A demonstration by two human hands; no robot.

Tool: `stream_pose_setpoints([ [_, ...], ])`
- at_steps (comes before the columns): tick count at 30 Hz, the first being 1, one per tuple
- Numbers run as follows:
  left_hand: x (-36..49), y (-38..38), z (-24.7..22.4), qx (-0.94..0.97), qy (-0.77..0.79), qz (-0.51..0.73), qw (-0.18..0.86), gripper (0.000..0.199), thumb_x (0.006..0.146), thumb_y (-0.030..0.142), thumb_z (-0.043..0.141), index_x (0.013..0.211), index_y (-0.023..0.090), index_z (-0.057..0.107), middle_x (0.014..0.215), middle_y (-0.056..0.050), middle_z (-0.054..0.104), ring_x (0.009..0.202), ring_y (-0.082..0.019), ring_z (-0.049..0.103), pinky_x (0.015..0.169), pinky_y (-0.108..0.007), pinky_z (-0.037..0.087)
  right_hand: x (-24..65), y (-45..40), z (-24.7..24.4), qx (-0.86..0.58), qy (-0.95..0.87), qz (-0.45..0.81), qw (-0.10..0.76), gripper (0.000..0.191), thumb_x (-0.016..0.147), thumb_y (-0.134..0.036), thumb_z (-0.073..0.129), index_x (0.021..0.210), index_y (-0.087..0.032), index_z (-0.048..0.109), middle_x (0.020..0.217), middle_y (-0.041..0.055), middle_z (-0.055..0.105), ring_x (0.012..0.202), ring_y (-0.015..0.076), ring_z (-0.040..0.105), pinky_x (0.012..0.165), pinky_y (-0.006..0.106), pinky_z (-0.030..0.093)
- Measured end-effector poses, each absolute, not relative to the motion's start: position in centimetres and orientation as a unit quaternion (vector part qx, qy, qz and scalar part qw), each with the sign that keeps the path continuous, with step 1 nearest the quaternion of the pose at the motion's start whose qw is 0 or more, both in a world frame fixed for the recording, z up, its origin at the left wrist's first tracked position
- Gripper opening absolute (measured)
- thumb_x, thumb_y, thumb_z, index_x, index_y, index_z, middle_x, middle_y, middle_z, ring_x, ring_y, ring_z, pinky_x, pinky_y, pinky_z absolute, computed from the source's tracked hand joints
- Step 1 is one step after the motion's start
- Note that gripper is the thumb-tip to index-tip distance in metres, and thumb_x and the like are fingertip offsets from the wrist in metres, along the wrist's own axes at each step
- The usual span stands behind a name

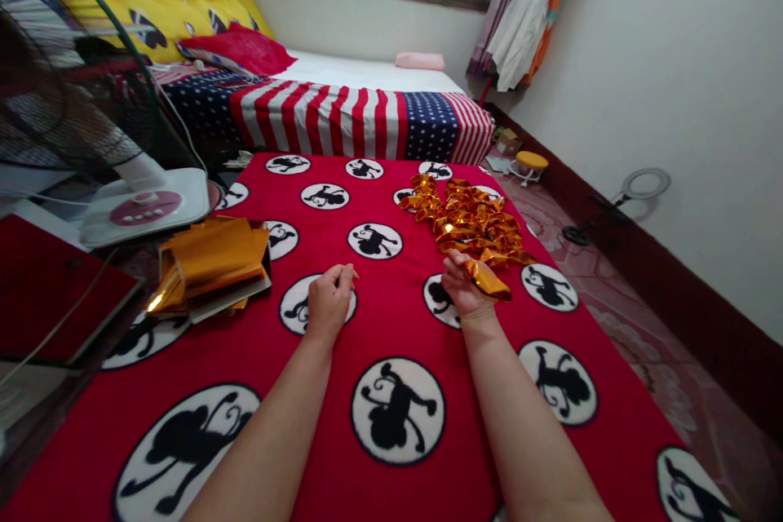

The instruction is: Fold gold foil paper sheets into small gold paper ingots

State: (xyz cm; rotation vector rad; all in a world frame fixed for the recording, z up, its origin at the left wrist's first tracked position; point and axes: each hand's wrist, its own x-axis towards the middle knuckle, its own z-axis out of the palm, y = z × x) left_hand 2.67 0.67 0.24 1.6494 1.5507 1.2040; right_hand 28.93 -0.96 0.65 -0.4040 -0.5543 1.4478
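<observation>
My right hand (463, 287) holds a folded gold foil paper piece (488, 280), shaped like a pointed ingot, against its palm and fingers. Just beyond it lies a heap of similar folded gold pieces (480, 216) on the red cloth (391, 314). My left hand (329, 299) rests low over the cloth with its fingers curled in, and nothing shows in them. To its left, a stack of flat gold foil sheets (214, 257) sits loosely piled, some with pale undersides showing.
A white electric fan (147, 200) stands at the left beside a dark red panel (58, 285). Behind the cloth is a bed with a flag-patterned cover (342, 118). On the right floor are a yellow-topped stool (531, 161) and a ring light (645, 183).
</observation>
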Motion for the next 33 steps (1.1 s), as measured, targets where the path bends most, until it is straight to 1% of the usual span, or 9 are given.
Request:
stream_pose_setpoints([
  [7, 2.7, 0.7, 0.3, 0.618, 0.582, 0.447, 0.283, 0.037, 0.091, 0.044, 0.046, 0.073, 0.019, 0.066, 0.058, 0.001, 0.059, 0.056, -0.013, 0.057, 0.057, -0.024, 0.038, 28.9, -0.9, 0.5, -0.170, -0.270, 0.673, 0.667, 0.013, 0.075, -0.023, 0.060, 0.066, -0.020, 0.052, 0.074, -0.0003, 0.049, 0.056, 0.0085, 0.043, 0.045, 0.017, 0.045],
  [12, 2.6, 0.8, 0.2, 0.620, 0.579, 0.447, 0.283, 0.037, 0.091, 0.045, 0.046, 0.073, 0.020, 0.066, 0.059, 0.001, 0.060, 0.057, -0.014, 0.058, 0.057, -0.024, 0.038, 28.4, -0.9, 1.1, -0.225, -0.288, 0.650, 0.666, 0.013, 0.071, -0.025, 0.064, 0.063, -0.018, 0.056, 0.075, 0.0012, 0.052, 0.058, 0.0092, 0.046, 0.047, 0.019, 0.046],
  [17, 2.7, 0.8, 0.3, 0.623, 0.579, 0.445, 0.281, 0.037, 0.091, 0.045, 0.046, 0.073, 0.019, 0.066, 0.058, 0.001, 0.060, 0.057, -0.014, 0.058, 0.057, -0.024, 0.038, 27.9, -0.7, 1.5, -0.280, -0.316, 0.616, 0.665, 0.012, 0.070, -0.025, 0.063, 0.060, -0.019, 0.061, 0.073, 0.0030, 0.055, 0.062, 0.0131, 0.052, 0.047, 0.023, 0.046],
  [21, 2.7, 0.8, 0.3, 0.626, 0.580, 0.443, 0.275, 0.039, 0.091, 0.046, 0.045, 0.071, 0.019, 0.065, 0.057, 0.001, 0.060, 0.056, -0.014, 0.057, 0.057, -0.025, 0.038, 27.9, -0.2, 1.0, -0.322, -0.311, 0.573, 0.686, 0.008, 0.070, -0.023, 0.064, 0.065, -0.017, 0.066, 0.075, 0.0031, 0.061, 0.070, 0.0142, 0.059, 0.059, 0.025, 0.051],
  [23, 2.6, 0.8, 0.3, 0.627, 0.581, 0.442, 0.272, 0.039, 0.091, 0.046, 0.045, 0.071, 0.019, 0.065, 0.057, 0.001, 0.060, 0.056, -0.014, 0.057, 0.058, -0.025, 0.038, 27.9, 0.1, 0.7, -0.346, -0.268, 0.545, 0.716, 0.007, 0.069, -0.023, 0.065, 0.070, -0.018, 0.070, 0.079, 0.0030, 0.066, 0.074, 0.0148, 0.061, 0.062, 0.026, 0.053],
  [25, 2.6, 0.7, 0.3, 0.626, 0.581, 0.443, 0.272, 0.039, 0.091, 0.046, 0.045, 0.071, 0.019, 0.065, 0.058, 0.001, 0.060, 0.056, -0.014, 0.057, 0.058, -0.025, 0.038, 27.9, 0.3, 0.5, -0.368, -0.229, 0.513, 0.741, 0.013, 0.068, -0.023, 0.067, 0.078, -0.019, 0.073, 0.083, 0.0025, 0.069, 0.073, 0.0135, 0.060, 0.059, 0.023, 0.051],
  [27, 2.7, 0.7, 0.2, 0.625, 0.582, 0.443, 0.272, 0.039, 0.091, 0.046, 0.046, 0.071, 0.019, 0.065, 0.058, 0.001, 0.060, 0.057, -0.014, 0.057, 0.058, -0.025, 0.038, 27.8, 0.5, 0.3, -0.385, -0.220, 0.478, 0.758, 0.022, 0.066, -0.023, 0.070, 0.087, -0.020, 0.075, 0.094, 0.0022, 0.069, 0.072, 0.0107, 0.059, 0.055, 0.019, 0.049],
  [31, 2.7, 0.7, 0.2, 0.627, 0.580, 0.443, 0.273, 0.039, 0.091, 0.045, 0.045, 0.071, 0.019, 0.065, 0.058, 0.001, 0.060, 0.057, -0.014, 0.057, 0.057, -0.025, 0.038, 27.3, 0.7, -0.1, -0.432, -0.275, 0.391, 0.765, 0.035, 0.066, -0.022, 0.073, 0.101, -0.024, 0.074, 0.124, 0.0018, 0.058, 0.076, 0.0075, 0.057, 0.053, 0.016, 0.047],
  [33, 2.7, 0.7, 0.3, 0.628, 0.578, 0.443, 0.273, 0.039, 0.091, 0.045, 0.045, 0.072, 0.019, 0.065, 0.059, 0.000, 0.061, 0.057, -0.014, 0.057, 0.057, -0.024, 0.038, 27.0, 0.8, -0.5, -0.471, -0.312, 0.342, 0.751, 0.038, 0.068, -0.023, 0.071, 0.106, -0.026, 0.073, 0.130, 0.0020, 0.052, 0.076, 0.0074, 0.056, 0.053, 0.016, 0.046],
])
